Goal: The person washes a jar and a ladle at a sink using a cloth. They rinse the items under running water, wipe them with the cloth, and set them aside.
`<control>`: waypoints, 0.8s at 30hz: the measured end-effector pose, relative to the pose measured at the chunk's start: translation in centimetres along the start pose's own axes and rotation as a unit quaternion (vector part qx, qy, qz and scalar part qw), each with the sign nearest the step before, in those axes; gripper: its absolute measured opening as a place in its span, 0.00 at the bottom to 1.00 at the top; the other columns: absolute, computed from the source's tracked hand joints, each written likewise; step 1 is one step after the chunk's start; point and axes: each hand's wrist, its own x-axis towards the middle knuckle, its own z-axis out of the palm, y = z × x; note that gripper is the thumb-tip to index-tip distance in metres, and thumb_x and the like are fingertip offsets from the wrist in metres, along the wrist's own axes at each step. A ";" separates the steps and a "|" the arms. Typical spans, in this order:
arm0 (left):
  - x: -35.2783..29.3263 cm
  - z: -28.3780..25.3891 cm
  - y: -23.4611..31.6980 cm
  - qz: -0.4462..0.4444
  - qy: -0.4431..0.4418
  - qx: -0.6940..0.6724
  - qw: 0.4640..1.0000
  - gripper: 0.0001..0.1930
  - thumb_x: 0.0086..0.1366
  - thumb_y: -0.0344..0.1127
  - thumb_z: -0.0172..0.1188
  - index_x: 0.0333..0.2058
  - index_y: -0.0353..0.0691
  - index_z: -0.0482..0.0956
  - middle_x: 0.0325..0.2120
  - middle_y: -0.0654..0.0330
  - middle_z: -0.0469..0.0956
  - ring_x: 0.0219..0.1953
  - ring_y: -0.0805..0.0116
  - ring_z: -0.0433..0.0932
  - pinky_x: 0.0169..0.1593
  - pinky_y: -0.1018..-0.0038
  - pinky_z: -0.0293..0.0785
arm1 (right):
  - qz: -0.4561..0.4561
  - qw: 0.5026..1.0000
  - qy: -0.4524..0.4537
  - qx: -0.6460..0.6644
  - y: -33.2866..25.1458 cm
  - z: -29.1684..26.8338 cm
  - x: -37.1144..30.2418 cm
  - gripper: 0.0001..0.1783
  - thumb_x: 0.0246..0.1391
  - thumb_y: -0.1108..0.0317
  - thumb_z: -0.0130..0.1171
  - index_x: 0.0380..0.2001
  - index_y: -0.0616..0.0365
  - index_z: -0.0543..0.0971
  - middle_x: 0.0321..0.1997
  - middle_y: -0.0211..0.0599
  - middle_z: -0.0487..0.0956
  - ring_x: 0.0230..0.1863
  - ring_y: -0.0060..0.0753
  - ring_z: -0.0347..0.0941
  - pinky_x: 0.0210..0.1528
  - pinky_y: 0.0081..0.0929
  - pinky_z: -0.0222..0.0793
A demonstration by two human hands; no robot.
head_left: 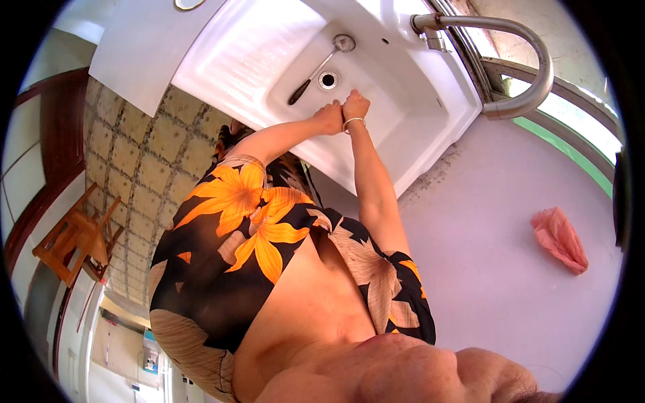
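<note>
My left hand point(328, 118) and my right hand point(355, 106) are close together over the near part of a white sink basin point(403, 101). Both have their fingers curled closed. Whatever they may grip between them is hidden or too small to make out. A light bracelet circles my right wrist. Just beyond the hands is the round drain point(327, 80), its centre dark. Beside it a metal ladle point(316, 72) with a dark handle rests on the basin floor, its bowl toward the far side.
A curved metal faucet point(531, 54) stands at the right rear of the sink, by a window frame. On the pale countertop point(470, 201) to the right sits a crumpled pink cloth or bag point(560, 240). A wooden stool point(84, 235) stands on the tiled floor point(127, 148) at left.
</note>
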 end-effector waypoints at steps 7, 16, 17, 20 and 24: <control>-3.7 -5.9 3.7 0.019 0.002 0.067 0.998 0.40 0.50 0.41 0.58 0.56 0.27 0.48 0.28 0.42 0.76 0.32 0.43 0.77 0.37 0.59 0.74 | 0.139 0.768 -0.481 0.401 -2.6 -4.7 -0.8 0.34 0.55 0.42 0.47 0.06 0.58 0.70 0.10 0.40 0.70 0.19 0.37 0.70 0.23 0.28 0.63; -16.7 -24.6 0.3 0.102 0.263 -0.077 0.956 0.19 0.46 0.25 0.60 0.41 0.39 0.72 0.35 0.55 0.77 0.37 0.67 0.76 0.39 0.72 0.75 | -0.020 0.950 0.031 0.311 -9.4 -4.7 -2.6 0.05 0.53 0.71 0.54 0.31 0.61 0.72 0.27 0.36 0.76 0.24 0.26 0.73 0.23 0.22 0.71; -17.1 -26.5 -1.3 0.104 0.346 0.005 0.933 0.16 0.46 0.25 0.60 0.37 0.41 0.72 0.34 0.56 0.78 0.36 0.69 0.77 0.36 0.71 0.75 | -0.065 0.945 0.069 0.313 -10.9 -5.4 -1.7 0.05 0.53 0.71 0.53 0.31 0.61 0.71 0.27 0.36 0.76 0.23 0.26 0.73 0.23 0.21 0.71; -18.1 -33.4 -4.2 -0.049 0.375 0.090 0.921 0.18 0.48 0.25 0.60 0.40 0.40 0.71 0.33 0.55 0.78 0.37 0.63 0.77 0.37 0.68 0.76 | -0.214 0.927 0.153 0.267 -17.3 -7.3 -0.8 0.04 0.52 0.72 0.52 0.29 0.62 0.71 0.25 0.35 0.75 0.21 0.23 0.71 0.22 0.19 0.68; -16.1 -40.6 -9.5 0.009 0.400 0.245 0.883 0.14 0.50 0.24 0.56 0.37 0.38 0.69 0.31 0.53 0.77 0.36 0.53 0.76 0.36 0.62 0.75 | -0.158 0.976 0.014 0.150 -21.1 -3.9 -2.9 0.03 0.53 0.72 0.51 0.28 0.59 0.72 0.23 0.33 0.75 0.20 0.19 0.69 0.20 0.16 0.65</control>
